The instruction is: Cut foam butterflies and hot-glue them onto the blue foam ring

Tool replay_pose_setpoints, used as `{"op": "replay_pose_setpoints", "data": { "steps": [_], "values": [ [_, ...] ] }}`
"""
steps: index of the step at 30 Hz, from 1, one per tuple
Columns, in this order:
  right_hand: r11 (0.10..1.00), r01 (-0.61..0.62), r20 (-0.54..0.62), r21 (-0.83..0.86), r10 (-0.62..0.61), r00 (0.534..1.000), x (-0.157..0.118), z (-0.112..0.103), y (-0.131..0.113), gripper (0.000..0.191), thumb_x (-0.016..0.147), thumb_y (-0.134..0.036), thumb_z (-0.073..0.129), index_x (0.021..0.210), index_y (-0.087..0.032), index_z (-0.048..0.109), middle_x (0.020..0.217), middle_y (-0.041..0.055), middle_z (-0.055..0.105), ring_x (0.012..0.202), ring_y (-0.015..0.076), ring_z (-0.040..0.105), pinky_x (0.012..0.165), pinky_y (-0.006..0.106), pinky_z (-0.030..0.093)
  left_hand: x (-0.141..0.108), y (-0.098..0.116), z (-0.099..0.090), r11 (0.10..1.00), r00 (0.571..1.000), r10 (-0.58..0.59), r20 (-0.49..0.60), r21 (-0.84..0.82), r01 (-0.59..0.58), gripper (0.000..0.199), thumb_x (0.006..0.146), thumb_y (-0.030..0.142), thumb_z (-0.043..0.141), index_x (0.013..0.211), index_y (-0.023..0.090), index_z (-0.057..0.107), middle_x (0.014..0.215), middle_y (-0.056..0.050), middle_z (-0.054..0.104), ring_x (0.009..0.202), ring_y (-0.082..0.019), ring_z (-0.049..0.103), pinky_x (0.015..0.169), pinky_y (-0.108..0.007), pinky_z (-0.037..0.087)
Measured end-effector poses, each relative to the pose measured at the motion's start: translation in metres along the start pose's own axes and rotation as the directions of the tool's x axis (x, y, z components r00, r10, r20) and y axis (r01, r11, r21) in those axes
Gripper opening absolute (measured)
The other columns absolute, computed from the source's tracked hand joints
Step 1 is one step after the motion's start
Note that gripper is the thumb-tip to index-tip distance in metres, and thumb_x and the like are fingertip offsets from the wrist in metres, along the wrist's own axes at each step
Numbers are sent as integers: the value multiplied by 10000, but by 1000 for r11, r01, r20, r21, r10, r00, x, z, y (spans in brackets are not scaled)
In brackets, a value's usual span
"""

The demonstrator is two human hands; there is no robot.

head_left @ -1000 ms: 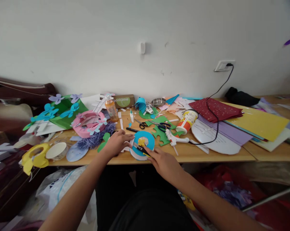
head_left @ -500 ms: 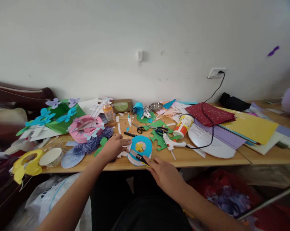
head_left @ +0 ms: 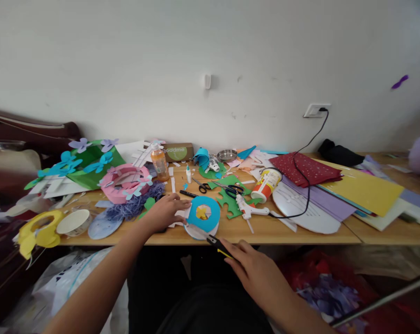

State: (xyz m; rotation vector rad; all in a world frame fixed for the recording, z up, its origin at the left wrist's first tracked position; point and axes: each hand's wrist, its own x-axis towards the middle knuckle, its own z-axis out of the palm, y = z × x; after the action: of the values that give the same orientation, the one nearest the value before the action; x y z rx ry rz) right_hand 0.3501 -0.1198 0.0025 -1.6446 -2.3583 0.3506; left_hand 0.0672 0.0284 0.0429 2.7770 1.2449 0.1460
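Observation:
My right hand (head_left: 249,262) is closed around the black-and-yellow handle of a utility knife (head_left: 215,241). Its long pale blade points left, over the near edge of a round piece. That piece is a blue ring (head_left: 210,221) lying on a white disc, with a yellow flower shape (head_left: 203,212) inside the ring's opening. At the ring's left side, my left hand (head_left: 168,211) has its fingers together on a white paper piece (head_left: 184,211); the fingertips are partly hidden. Just beyond the left fingers lies a black pen (head_left: 188,194).
Scissors (head_left: 232,190), green offcuts (head_left: 230,209) and a corded glue gun (head_left: 249,208) lie right of the ring. A glue bottle (head_left: 189,175) and drink bottle (head_left: 159,162) stand behind. A pink flowered ring (head_left: 121,197) is left; a yellow sheet (head_left: 366,185) lies right.
My right hand and the knife have moved right and toward me, drawing the blade to the ring's near edge. My left hand stays at the ring's left side.

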Motion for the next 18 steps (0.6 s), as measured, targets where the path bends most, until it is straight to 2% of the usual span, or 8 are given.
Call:
{"op": "replay_pose_setpoints", "data": {
  "steps": [2,5,9,12,14,16,18],
  "values": [
    [1000,-18,-54,-25,16,998,-16,1,16,471,992,-314,445,1462,-333,417,1016,36,634,806,198,696,650,286,554,0,-3,0,1000,1000,12,-8,-18,-12,493,833,354,718,1303,233,628,1257,-80,676,1087,-266,560,909,-342,435],
    [998,-62,-145,-29,57,988,-39,3,40,467,1007,-382,385,1472,-334,405,976,33,637,765,187,699,608,263,550,0,-8,0,988,999,47,-6,-145,-47,441,849,352,697,1280,268,644,1258,-62,682,1088,-253,572,947,-352,433],
    [994,-105,-196,43,111,974,-54,8,57,464,1008,-429,349,1455,-339,435,934,27,641,717,165,695,599,234,544,-5,-11,2,950,999,36,-33,-310,-44,430,869,358,670,1287,262,639,1221,-74,688,1116,-241,566,1000,-363,425],
    [983,-125,-207,133,151,967,-54,15,58,467,995,-448,385,1441,-333,459,960,30,653,754,158,700,648,221,548,-7,-13,9,930,991,-72,-113,-366,26,479,872,396,655,1331,267,604,1204,-84,670,1078,-229,595,983,-354,451],
    [974,-138,-217,177,176,960,-51,20,58,473,988,-451,398,1435,-317,474,966,38,660,747,157,695,654,218,546,-3,-19,14,926,967,-179,-181,-364,103,524,844,393,683,1346,270,591,1176,-84,679,1068,-244,602,973,-368,463],
    [966,-158,-220,205,203,954,-47,23,58,476,981,-450,401,1421,-293,496,964,49,664,733,162,691,653,224,547,5,-28,19,921,928,-273,-253,-347,177,557,811,359,714,1343,240,595,1225,-114,667,1145,-298,564,1019,-439,427],
    [956,-172,-224,238,226,948,-46,26,60,479,970,-453,411,1403,-275,515,997,63,672,767,174,698,668,233,554,13,-37,23,915,898,-321,-300,-343,213,537,785,334,733,1300,219,631,1370,-147,587,1267,-363,474,1080,-535,344]
  ]
}}
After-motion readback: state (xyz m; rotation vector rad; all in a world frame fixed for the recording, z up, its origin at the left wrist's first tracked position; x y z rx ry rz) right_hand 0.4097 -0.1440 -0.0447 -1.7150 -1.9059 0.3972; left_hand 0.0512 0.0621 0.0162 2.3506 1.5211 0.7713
